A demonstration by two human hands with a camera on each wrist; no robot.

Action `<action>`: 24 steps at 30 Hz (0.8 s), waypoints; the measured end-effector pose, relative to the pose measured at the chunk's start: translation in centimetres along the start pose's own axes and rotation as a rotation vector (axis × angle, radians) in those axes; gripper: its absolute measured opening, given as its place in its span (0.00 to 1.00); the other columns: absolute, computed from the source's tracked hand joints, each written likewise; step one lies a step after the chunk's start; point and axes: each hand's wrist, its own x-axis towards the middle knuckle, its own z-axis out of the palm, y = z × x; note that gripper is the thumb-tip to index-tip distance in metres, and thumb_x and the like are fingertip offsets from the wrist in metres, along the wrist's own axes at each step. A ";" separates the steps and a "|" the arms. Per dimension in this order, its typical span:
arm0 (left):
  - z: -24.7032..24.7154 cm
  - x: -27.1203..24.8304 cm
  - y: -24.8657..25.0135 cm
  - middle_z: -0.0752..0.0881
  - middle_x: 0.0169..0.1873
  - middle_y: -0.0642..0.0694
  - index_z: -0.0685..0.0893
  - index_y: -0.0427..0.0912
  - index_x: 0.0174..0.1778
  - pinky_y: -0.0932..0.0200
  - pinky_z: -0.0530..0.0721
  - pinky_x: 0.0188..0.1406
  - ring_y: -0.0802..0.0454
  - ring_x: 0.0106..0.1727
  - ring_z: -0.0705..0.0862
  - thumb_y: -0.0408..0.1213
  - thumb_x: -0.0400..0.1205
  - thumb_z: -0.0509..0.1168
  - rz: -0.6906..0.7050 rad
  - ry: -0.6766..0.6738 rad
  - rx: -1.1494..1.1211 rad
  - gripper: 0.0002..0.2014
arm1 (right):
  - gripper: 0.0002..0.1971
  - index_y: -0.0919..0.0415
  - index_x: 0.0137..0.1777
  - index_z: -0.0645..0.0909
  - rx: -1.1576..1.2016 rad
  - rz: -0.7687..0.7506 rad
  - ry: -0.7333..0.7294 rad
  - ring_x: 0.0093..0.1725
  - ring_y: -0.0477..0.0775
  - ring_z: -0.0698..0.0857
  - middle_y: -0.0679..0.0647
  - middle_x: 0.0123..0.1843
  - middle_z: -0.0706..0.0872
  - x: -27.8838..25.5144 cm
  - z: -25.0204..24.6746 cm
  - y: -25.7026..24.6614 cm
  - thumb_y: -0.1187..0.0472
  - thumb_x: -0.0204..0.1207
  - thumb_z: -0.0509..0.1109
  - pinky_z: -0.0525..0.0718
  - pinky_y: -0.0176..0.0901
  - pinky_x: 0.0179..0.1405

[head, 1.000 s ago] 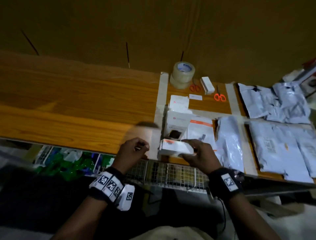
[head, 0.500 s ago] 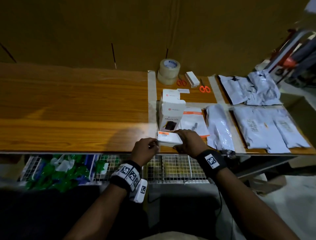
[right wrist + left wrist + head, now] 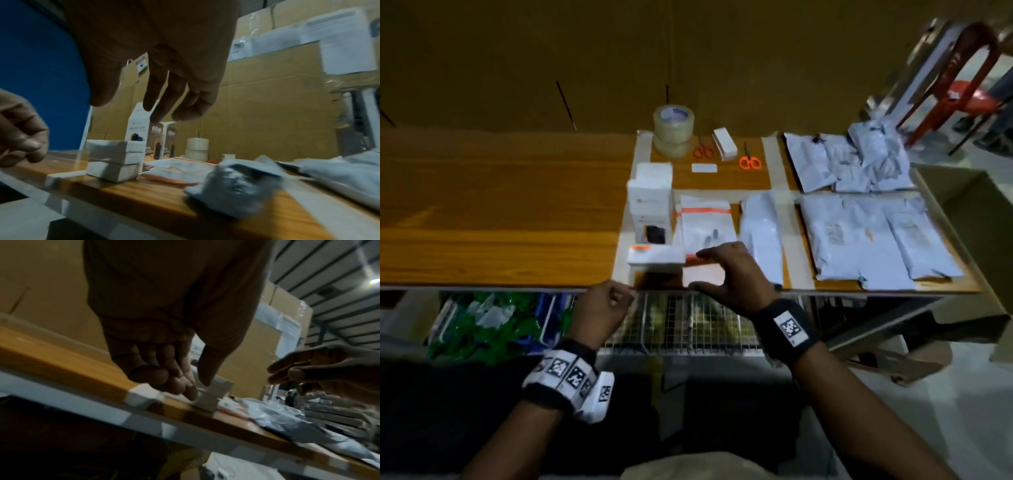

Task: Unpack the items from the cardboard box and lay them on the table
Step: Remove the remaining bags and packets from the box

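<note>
The flat white box (image 3: pixel 656 256) sits at the bench (image 3: pixel 500 219) near edge, long axis running left-right, just left of the right hand (image 3: pixel 736 274), whose grip is spread apart and holding nothing. The left hand (image 3: pixel 601 308) is loosely curled, empty, below the edge. The box has an orange corner tab, and from the right wrist view it looks like two stacked.
</note>
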 end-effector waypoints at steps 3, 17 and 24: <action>2.0 -3.2 5.1 0.91 0.38 0.51 0.89 0.51 0.38 0.53 0.85 0.43 0.51 0.42 0.88 0.50 0.79 0.71 0.079 -0.097 0.027 0.09 | 0.20 0.62 0.59 0.87 0.088 0.042 0.058 0.56 0.61 0.84 0.57 0.53 0.90 -4.9 -4.2 2.8 0.52 0.72 0.82 0.83 0.49 0.51; 21.8 -7.0 34.8 0.92 0.40 0.54 0.89 0.47 0.48 0.56 0.90 0.46 0.63 0.42 0.90 0.44 0.83 0.70 0.478 -0.311 -0.319 0.06 | 0.09 0.54 0.55 0.88 0.177 0.357 0.312 0.54 0.48 0.84 0.44 0.48 0.91 -19.9 -21.7 21.1 0.52 0.79 0.75 0.84 0.38 0.48; 31.0 -2.2 44.5 0.91 0.38 0.54 0.90 0.45 0.46 0.51 0.90 0.47 0.63 0.42 0.89 0.42 0.83 0.70 0.513 -0.409 -0.365 0.06 | 0.05 0.54 0.52 0.90 0.238 0.525 0.427 0.51 0.41 0.88 0.42 0.48 0.92 -21.2 -26.9 31.3 0.57 0.79 0.76 0.81 0.32 0.40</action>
